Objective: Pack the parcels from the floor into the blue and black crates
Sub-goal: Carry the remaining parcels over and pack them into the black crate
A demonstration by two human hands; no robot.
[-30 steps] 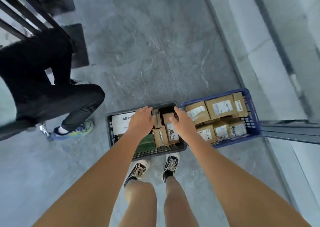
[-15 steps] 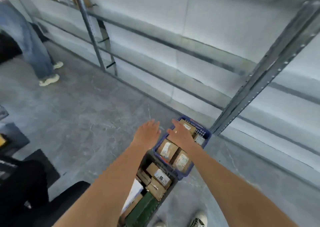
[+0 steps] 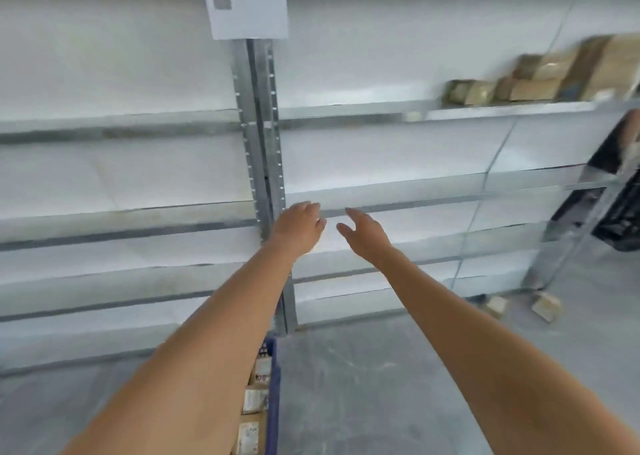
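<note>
My left hand [image 3: 298, 227] and my right hand [image 3: 363, 234] are raised in front of the metal shelving, both empty with relaxed fingers. Under my left forearm a strip of the blue crate [image 3: 272, 395] shows, with brown labelled parcels [image 3: 254, 399] inside it. The black crate that holds parcels is out of view. Two small brown parcels [image 3: 545, 305] lie on the floor at the right, by the foot of the shelving.
White metal shelving [image 3: 263, 142] fills the view ahead, with a paper sheet [image 3: 246, 4] on its upright. Several cardboard boxes [image 3: 540, 76] sit on an upper right shelf. A dark crate [image 3: 620, 226] stands at the far right. Grey floor [image 3: 363, 385] lies below.
My view has swung up from the two crates on the floor to the shelving. Both hands have lifted off the parcels and hold nothing.
</note>
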